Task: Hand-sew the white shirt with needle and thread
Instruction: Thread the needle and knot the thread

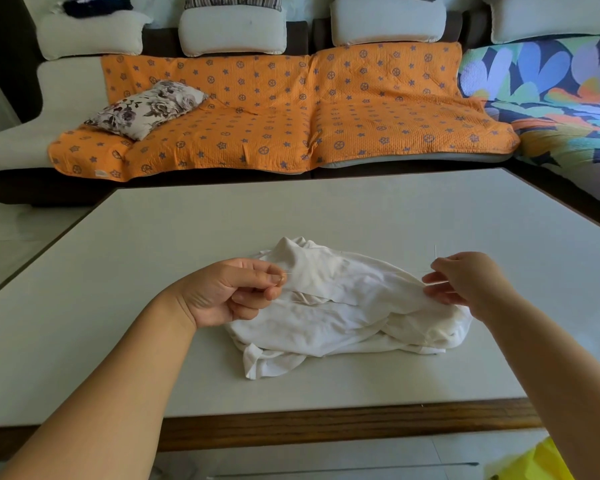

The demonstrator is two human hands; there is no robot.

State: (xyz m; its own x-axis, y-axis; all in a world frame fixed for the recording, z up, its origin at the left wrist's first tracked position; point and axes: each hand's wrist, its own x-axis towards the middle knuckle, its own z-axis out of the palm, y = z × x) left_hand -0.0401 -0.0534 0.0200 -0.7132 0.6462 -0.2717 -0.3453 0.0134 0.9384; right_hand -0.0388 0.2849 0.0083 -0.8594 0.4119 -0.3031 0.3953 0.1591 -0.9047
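Left hand: lower centre, fingers pinching thread end, barely visible.
Right hand: fingers pinching thin silver needle, mostly hidden.
Crumpled white cotton shirt: centre, on pale bench.
Orange patterned sofa cover: top.

Legible text, labels, brands, numbers, signs — none found. The orange sofa cover carries only printed star and wheel motifs, no lettering; a small pale tag at its front left corner is too small to read — contents undetermined
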